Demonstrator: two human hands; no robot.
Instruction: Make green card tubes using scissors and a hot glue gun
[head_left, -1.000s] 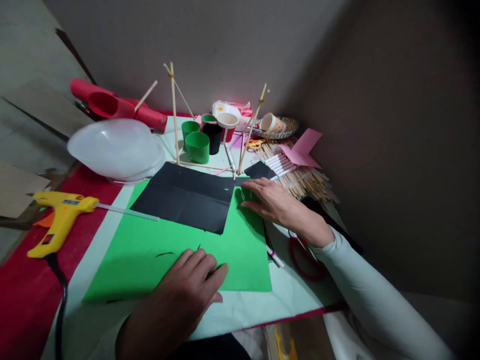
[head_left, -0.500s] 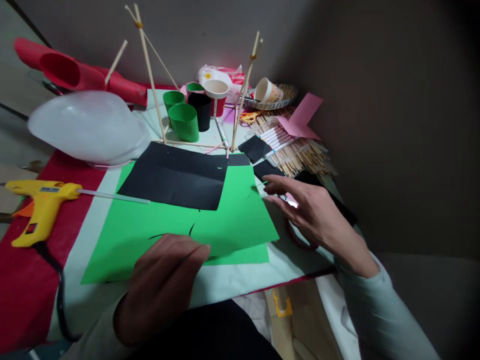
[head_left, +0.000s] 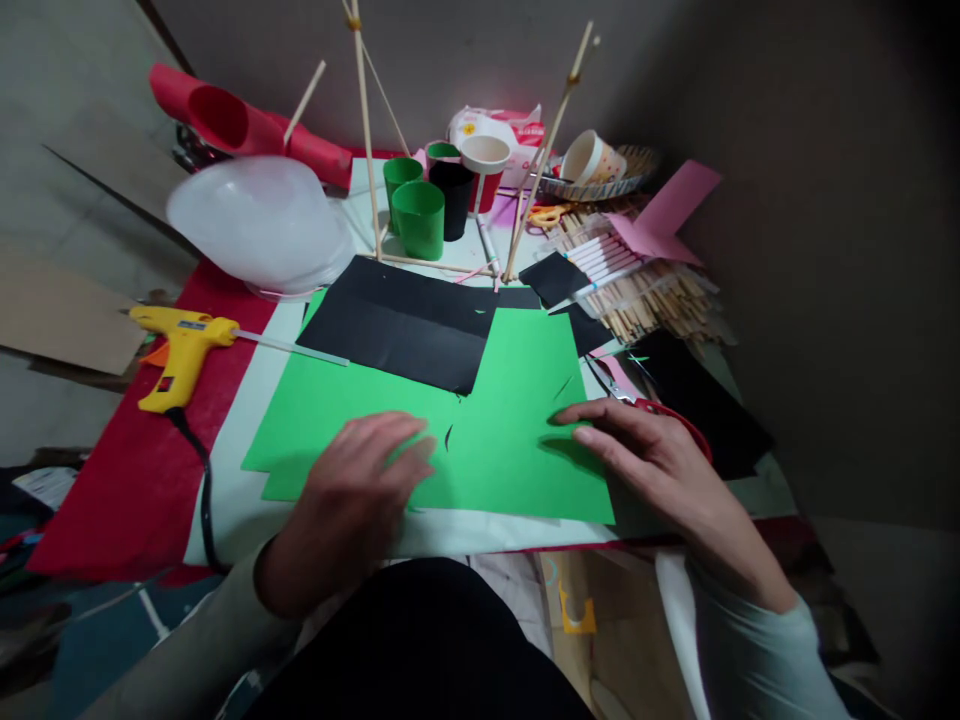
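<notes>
The blurred left hand point(head_left: 360, 490) curls loosely over the green sheets point(head_left: 517, 470), its grip impossible to tell; they lie beneath a black sheet point(head_left: 405, 325). Well apart, the right hand point(head_left: 652, 450), thumb and forefinger parted, hovers at their right edge, contact unclear.

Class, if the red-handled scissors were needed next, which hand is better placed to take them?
Probably the right hand: it is close beside the scissors, while the left hand is farther away, across the green paper.
</notes>
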